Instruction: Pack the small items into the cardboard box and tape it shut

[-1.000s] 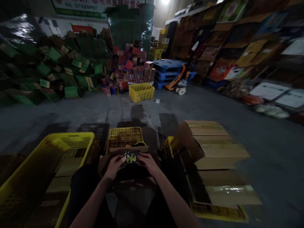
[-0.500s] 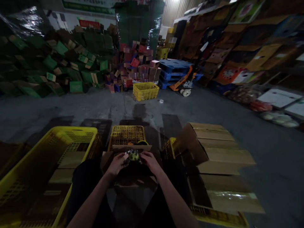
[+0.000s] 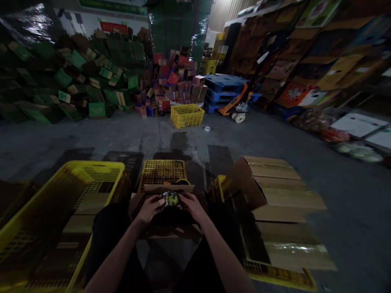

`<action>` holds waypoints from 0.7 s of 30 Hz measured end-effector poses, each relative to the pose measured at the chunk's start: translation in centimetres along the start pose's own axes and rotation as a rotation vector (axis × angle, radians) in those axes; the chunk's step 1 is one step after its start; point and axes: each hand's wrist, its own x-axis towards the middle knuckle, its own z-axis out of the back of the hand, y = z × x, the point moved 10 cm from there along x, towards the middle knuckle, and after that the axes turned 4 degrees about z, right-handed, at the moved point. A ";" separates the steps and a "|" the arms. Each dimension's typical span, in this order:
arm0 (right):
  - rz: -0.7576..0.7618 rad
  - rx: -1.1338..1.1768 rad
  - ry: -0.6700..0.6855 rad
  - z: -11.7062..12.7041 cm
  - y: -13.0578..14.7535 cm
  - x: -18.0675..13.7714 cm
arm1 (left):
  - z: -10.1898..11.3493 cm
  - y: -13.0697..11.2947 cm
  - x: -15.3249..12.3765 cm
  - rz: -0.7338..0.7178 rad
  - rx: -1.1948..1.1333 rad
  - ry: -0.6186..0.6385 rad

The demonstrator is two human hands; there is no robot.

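Observation:
My left hand point(image 3: 149, 208) and my right hand point(image 3: 191, 206) meet in front of me, both closed around a small dark object with yellow-green patches point(image 3: 171, 199). They hold it just above an open cardboard box point(image 3: 166, 189) that sits against a small yellow crate point(image 3: 161, 173). The box's inside is too dark to read. My dark trousers fill the space below my forearms.
A big yellow crate point(image 3: 91, 167) holding cardboard stands at my left. A stack of flattened cartons point(image 3: 281, 195) lies on another yellow crate at my right. Farther off are a yellow basket point(image 3: 187, 115), blue pallets point(image 3: 222, 83), a pallet jack point(image 3: 236, 109) and piles of green and red boxes.
My hands with the small object have shifted slightly up and away from me toward the box's flap. The view has drifted a little; everything else stays put.

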 end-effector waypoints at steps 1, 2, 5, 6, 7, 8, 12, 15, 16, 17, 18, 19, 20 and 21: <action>0.008 -0.015 0.026 -0.2 0.3 -0.1 | -0.1 -0.1 -0.1 0.000 -0.001 0.003; 0.015 -0.027 0.050 -0.4 0.5 -0.3 | -0.1 -0.2 -0.2 -0.003 -0.005 0.007; 0.026 -0.039 0.099 -0.8 1.1 -0.6 | -0.1 -0.2 -0.2 0.003 0.000 0.004; 0.022 -0.041 0.108 -0.8 1.2 -0.7 | 0.0 -0.1 -0.2 0.007 0.005 0.000; 0.019 -0.040 0.105 -0.8 1.2 -0.7 | 0.1 -0.1 -0.2 0.007 0.007 -0.004; 0.018 -0.037 0.098 -0.7 1.2 -0.7 | 0.2 -0.1 -0.1 0.004 0.003 -0.007; 0.058 -0.062 0.122 -0.8 1.6 -0.7 | 0.1 -0.1 0.0 0.004 -0.011 0.032; 0.126 -0.156 0.195 -1.4 2.4 -1.0 | 0.1 -0.1 -0.1 0.017 -0.025 0.061; 0.142 -0.191 0.201 -1.5 2.6 -1.1 | 0.1 -0.1 -0.1 0.023 -0.031 0.064; 0.153 -0.220 0.191 -1.4 2.8 -1.1 | 0.1 -0.1 -0.1 0.035 -0.037 0.072; 0.156 -0.239 0.173 -1.2 2.9 -1.2 | 0.0 -0.1 -0.2 0.052 -0.044 0.090; 0.156 -0.251 0.152 -1.0 3.0 -1.1 | -0.2 0.0 -0.2 0.072 -0.053 0.113; 0.155 -0.257 0.134 -0.8 3.0 -1.1 | -0.4 0.0 -0.3 0.089 -0.063 0.141; 0.155 -0.261 0.120 -0.6 2.9 -1.1 | -0.6 0.0 -0.4 0.099 -0.069 0.166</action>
